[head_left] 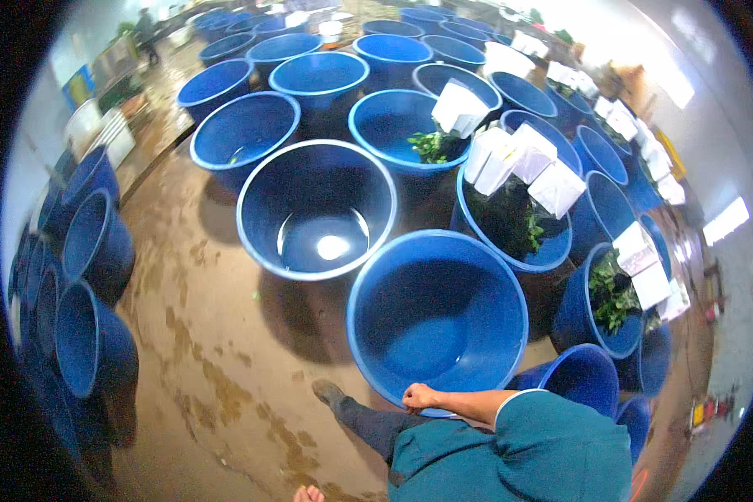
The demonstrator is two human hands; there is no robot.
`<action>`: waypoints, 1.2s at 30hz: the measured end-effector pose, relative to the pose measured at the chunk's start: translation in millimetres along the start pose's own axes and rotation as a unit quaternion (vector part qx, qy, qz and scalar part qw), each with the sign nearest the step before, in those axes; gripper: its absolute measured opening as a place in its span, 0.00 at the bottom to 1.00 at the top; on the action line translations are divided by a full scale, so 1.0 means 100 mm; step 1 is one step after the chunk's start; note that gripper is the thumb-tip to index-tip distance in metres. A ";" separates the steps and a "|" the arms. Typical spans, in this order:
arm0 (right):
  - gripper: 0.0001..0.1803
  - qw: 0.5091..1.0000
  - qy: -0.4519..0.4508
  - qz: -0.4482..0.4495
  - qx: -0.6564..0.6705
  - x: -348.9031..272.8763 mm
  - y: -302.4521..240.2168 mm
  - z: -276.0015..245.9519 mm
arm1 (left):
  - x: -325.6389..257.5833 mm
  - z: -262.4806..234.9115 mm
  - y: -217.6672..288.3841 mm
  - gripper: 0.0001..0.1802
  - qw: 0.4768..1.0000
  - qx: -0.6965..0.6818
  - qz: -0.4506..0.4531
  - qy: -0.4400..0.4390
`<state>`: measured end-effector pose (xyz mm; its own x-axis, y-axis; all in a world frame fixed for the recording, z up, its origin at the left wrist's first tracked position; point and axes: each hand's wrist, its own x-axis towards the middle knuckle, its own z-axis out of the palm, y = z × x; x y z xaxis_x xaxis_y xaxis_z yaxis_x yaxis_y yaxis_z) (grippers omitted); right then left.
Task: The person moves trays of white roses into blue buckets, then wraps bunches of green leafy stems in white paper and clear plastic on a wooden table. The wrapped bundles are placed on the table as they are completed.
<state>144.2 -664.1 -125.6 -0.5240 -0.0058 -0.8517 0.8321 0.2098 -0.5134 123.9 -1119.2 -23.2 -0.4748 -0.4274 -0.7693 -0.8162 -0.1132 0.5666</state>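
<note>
Right hand: closed into a loose fist, knuckles up, resting on the near rim of the big blue tub directly ahead. Fingers curled over the rim edge; grip closed on the rim itself, nothing else in it. Bare forearm runs back to a teal sleeve at lower right.

Left hand: only fingertips show at the bottom edge. Cannot tell whether the grip is open or closed; it touches nothing visible and hangs over the wet brown floor.

Held tub: round, deep, blue plastic, standing upright on the floor, inside looks bare. One dark trouser leg and shoe planted just left of it, near the rim.

Just beyond and left, touching or almost touching rims: a second large tub with a shallow pool of water at the bottom, a light reflecting in it.

Behind to the right: a tub packed with dark green leafy plants, white rectangular packets propped on top. Further right, another tub of greens, also with white packets.

Many more blue tubs in rows to the far end; a stack on its side along the left wall. A person stands far off at upper left.
</note>
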 end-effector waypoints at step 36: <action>0.15 0.953 0.181 0.186 0.159 5.87 -8.70 -1.24 | 7.64 4.81 11.45 0.10 0.938 0.137 0.141 -0.285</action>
<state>-910.0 -728.5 -165.5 -0.1623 0.3614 -0.9182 0.9554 -0.1749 -0.2377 -1331.8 -1144.2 -104.0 -0.7200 0.1524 -0.6770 -0.6483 0.2006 0.7345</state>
